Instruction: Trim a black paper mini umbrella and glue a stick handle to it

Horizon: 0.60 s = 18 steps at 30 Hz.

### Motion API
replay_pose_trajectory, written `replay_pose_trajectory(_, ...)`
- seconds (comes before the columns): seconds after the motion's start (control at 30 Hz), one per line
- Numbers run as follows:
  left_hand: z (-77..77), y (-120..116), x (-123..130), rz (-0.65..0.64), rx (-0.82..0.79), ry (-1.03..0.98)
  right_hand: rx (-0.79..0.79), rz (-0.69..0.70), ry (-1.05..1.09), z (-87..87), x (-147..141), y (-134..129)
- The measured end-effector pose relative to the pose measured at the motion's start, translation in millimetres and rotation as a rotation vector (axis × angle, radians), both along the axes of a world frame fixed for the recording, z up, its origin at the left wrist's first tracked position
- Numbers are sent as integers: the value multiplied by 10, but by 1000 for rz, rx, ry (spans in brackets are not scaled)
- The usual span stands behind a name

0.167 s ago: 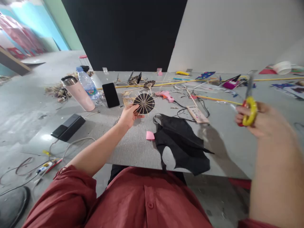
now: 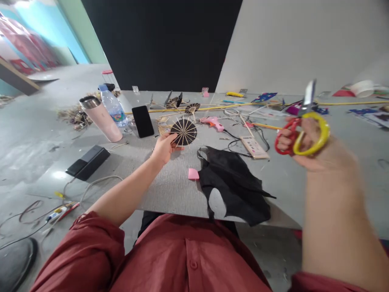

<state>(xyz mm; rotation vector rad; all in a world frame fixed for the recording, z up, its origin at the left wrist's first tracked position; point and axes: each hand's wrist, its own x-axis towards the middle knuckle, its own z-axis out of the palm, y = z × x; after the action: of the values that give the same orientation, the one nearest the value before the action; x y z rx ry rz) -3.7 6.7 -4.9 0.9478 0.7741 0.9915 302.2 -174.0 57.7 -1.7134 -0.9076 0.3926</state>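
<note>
Between the fingers of my left hand [image 2: 164, 149] is a black paper disc [image 2: 189, 130] with thin wooden sticks fanned out from its centre like umbrella ribs. Some stick tips reach past the disc's edge. My right hand [image 2: 314, 152], raised at the right above the table, grips scissors [image 2: 309, 97] with one red and one yellow handle loop. Their blades point up and away from me. A cut piece of black fabric or paper [image 2: 231, 174] with holes in it lies in front of me, beside a small pink sticky note [image 2: 193, 174].
A pink glue gun [image 2: 214, 122] lies behind the disc, its black cord trailing right. At left stand a pink tumbler [image 2: 101, 119], a water bottle [image 2: 113, 107] and a phone [image 2: 142, 121]. A black box-like device [image 2: 88, 162] sits nearer. Smaller ribbed discs [image 2: 192, 108] lie at the back.
My right hand has moved left with the scissors and turned, so both handle loops now show apart. My left hand and the disc have hardly moved.
</note>
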Motion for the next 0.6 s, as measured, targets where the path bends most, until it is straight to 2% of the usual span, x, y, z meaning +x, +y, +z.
replay_pose_trajectory(0.07, -24, 28, -28, 16, 37, 14, 58, 178, 464, 102, -353, 149)
replay_pose_trajectory(0.1, -34, 42, -42, 24, 61, 18, 68, 236, 566, 117, -511, 223)
replay_pose_trajectory(0.17, -49, 69, -67, 50, 108, 19, 92, 462, 648, 74, -771, 355)
replay_pose_trajectory(0.23, -54, 86, -84, 89, 134, 33, 107, 591, 670, -51, -944, 459)
replay_pose_trajectory(0.43, -42, 72, -84, 179, 204, 61, 45, 658, 751, -485, -1050, 604)
replay_pose_trajectory(0.6, -47, 57, -78, 201, 215, 70, -36, 709, 888, -588, -1038, 614)
